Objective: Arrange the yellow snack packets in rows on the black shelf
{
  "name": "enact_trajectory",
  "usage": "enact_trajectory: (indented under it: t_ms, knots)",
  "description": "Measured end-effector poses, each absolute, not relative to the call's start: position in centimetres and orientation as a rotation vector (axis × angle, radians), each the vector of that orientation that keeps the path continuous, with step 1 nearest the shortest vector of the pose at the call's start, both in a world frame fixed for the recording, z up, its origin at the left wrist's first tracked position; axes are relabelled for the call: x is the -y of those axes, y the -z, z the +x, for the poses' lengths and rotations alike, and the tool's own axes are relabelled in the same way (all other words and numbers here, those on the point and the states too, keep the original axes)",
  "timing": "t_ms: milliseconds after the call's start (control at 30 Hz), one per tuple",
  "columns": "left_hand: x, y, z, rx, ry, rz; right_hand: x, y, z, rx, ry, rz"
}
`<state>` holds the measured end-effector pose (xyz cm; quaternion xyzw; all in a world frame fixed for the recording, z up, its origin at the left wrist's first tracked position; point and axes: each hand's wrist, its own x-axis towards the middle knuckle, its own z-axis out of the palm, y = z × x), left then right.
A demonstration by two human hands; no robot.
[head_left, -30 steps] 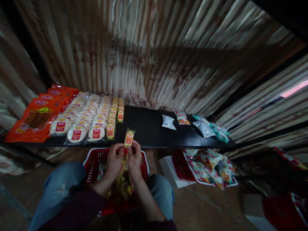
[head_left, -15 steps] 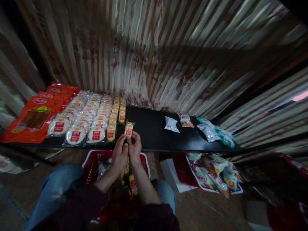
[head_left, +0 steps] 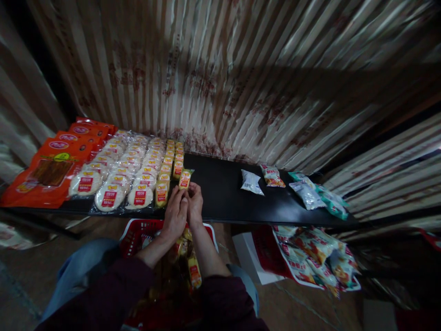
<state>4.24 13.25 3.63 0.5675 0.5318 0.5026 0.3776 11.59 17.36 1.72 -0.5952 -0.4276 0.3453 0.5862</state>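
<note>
Between my two hands is a small yellow snack packet [head_left: 185,179] with a red label, held upright over the black shelf [head_left: 220,184]. My left hand [head_left: 175,212] pinches its lower edge, and my right hand [head_left: 195,202] closes on it from the other side. Just left of the packet stand two rows of matching yellow snack packets [head_left: 161,192], the right row shorter at the front. Beneath my forearms, a red basket [head_left: 129,234] with a white rim contains more of these yellow packets [head_left: 194,270].
Rows of round white cracker packs [head_left: 109,196] and orange bags [head_left: 51,161] fill the shelf's left part. To the right lie a silver packet [head_left: 251,181], an orange-white packet [head_left: 272,175] and green packets [head_left: 332,202]. A second red basket [head_left: 267,250] of snack bags stands below right.
My hands and the yellow packet have moved slightly up toward the front of the shorter row. The view has shifted a little, so the shelf's right-hand items appear farther right.
</note>
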Motion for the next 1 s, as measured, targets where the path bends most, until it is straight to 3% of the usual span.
enact_trajectory:
  t_ms: [733,1000]
  knots:
    - [-15.5,-2.0,4.8,-1.411,-1.267,1.515,-19.9,-1.5,11.3,1.245,-0.732,-1.439]
    - [-15.6,-1.5,4.6,-1.398,-1.258,1.549,-19.6,-2.1,11.5,1.416,-0.512,-1.649]
